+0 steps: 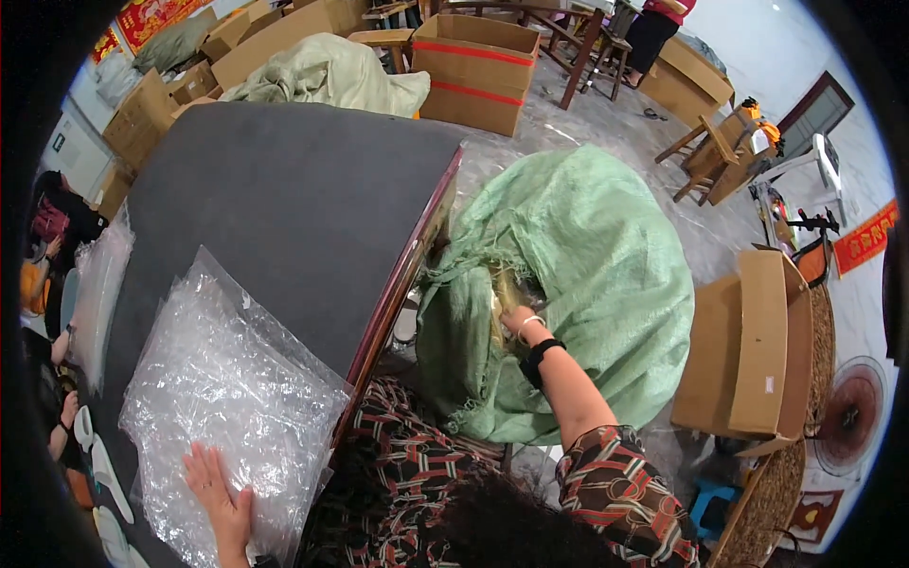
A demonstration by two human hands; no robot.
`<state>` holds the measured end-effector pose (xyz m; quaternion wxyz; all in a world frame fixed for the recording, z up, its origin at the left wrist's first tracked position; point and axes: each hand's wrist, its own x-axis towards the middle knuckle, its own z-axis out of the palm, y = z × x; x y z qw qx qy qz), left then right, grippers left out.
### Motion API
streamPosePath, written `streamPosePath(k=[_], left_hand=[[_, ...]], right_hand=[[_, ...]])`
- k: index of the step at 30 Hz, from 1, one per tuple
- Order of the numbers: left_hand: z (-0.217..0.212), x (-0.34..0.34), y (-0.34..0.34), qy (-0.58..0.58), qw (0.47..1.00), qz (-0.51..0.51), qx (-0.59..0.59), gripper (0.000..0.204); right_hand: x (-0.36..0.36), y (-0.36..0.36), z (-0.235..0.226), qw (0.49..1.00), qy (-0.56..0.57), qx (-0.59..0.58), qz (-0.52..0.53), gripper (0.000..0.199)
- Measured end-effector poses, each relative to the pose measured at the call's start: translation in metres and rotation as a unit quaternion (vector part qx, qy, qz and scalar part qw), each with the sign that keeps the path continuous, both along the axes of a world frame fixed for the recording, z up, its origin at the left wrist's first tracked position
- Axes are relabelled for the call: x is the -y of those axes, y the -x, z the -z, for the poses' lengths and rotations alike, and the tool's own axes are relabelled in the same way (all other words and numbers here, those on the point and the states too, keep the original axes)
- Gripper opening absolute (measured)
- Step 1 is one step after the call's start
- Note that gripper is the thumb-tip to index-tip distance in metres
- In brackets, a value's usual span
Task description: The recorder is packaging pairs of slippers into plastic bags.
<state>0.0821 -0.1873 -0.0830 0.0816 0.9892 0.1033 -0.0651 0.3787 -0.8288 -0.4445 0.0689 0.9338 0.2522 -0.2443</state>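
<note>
A stack of clear plastic bags lies on the grey table. My left hand rests flat on its near part, fingers stretched out. To the right of the table stands a big, bulging green woven sack with a frayed opening. My right hand reaches into that opening, its fingers curled against yellowish, shiny contents. What exactly the fingers hold is hidden.
The grey table has a dark red wooden edge beside the sack. Beyond it stand an open cardboard box and a pale sack. Another open box is at right. People work along the left edge; another person stands far off.
</note>
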Motion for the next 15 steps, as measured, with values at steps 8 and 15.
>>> streamPosePath(k=[8,15], left_hand=[[-0.027,-0.009,0.023,-0.053,0.998,-0.03,0.005,0.088],[-0.038,-0.014,0.03,-0.03,0.998,-0.046,-0.012,0.092]], right_hand=[[-0.134,0.011,-0.021,0.832,-0.197,0.148,0.496,0.11],[-0.148,-0.019,-0.056,0.872,-0.192,-0.014,0.45,0.121]])
